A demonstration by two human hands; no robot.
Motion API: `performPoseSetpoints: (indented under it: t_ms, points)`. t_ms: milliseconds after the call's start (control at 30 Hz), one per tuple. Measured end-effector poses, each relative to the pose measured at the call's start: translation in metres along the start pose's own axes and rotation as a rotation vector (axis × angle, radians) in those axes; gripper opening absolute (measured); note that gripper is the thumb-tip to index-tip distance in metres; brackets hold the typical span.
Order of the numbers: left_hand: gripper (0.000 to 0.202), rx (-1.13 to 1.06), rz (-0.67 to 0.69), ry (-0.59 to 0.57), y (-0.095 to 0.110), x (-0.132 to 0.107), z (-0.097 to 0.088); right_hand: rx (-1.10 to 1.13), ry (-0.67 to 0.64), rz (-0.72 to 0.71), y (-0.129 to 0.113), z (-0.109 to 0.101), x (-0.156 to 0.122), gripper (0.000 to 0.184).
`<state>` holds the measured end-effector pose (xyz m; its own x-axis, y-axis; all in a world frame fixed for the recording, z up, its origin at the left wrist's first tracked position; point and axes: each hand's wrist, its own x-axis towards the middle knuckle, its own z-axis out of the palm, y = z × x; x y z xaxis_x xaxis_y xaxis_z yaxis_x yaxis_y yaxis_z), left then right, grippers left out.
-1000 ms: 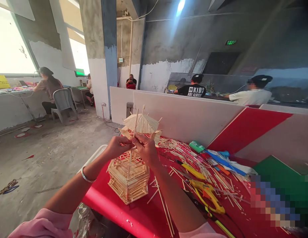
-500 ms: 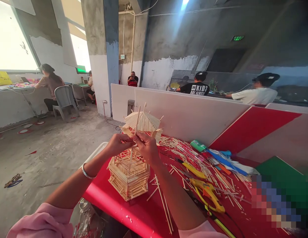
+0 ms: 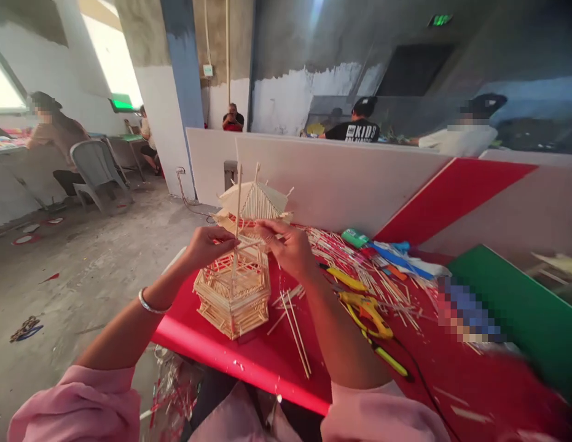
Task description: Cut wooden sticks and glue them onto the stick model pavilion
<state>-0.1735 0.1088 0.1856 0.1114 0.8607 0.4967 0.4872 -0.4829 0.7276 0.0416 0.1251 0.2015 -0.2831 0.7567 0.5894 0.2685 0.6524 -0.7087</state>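
A tiered hexagonal model pavilion of thin wooden sticks [image 3: 233, 307] stands on the red table, its lower tier nearest me. Behind my hands rises a slatted, pointed roof [image 3: 255, 199]. My left hand [image 3: 209, 247] is closed in a pinch at a long wooden stick [image 3: 238, 199], which stands nearly upright in front of the model. My right hand [image 3: 289, 248] is a little to the right, with thumb and forefinger brought together. A short pale piece seems to run between the hands, but what the right fingertips hold is not clear.
Loose sticks [image 3: 332, 252] litter the red table [image 3: 286, 362]. To the right lie a yellow-handled tool [image 3: 345, 278], a yellow glue gun [image 3: 371, 313] and a green board [image 3: 520, 313]. White panels [image 3: 290, 175] border the table's back; several people sit beyond.
My right hand has drawn away from the upright stick to the right. The left hand stays beside the stick, which now stands straighter. The whole view has shifted.
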Motion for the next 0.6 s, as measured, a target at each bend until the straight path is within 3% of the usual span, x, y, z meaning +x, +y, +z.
performPoseSetpoints:
  t_ms: [100, 200, 400, 500, 600]
  points:
    - [0.018, -0.008, -0.012, 0.003, 0.002, 0.001, 0.001, -0.174, -0.019, 0.133, 0.02, -0.033, -0.034, 0.024]
    - [0.016, -0.009, -0.016, 0.014, 0.004, 0.003, 0.001, -0.354, -0.188, 0.331, 0.043, -0.049, -0.082, 0.022]
    - [0.016, 0.025, -0.005, 0.019, 0.007, 0.005, 0.001, -0.696, -0.461, 0.627, 0.073, -0.035, -0.163, 0.02]
    - [0.015, 0.034, 0.011, -0.002, 0.007, 0.006, 0.0, -0.761, -0.473, 0.638, 0.081, -0.029, -0.179, 0.022]
    - [0.014, 0.03, 0.014, -0.005, 0.007, 0.005, -0.001, -0.663, -0.412, 0.602, 0.082, -0.034, -0.172, 0.023]
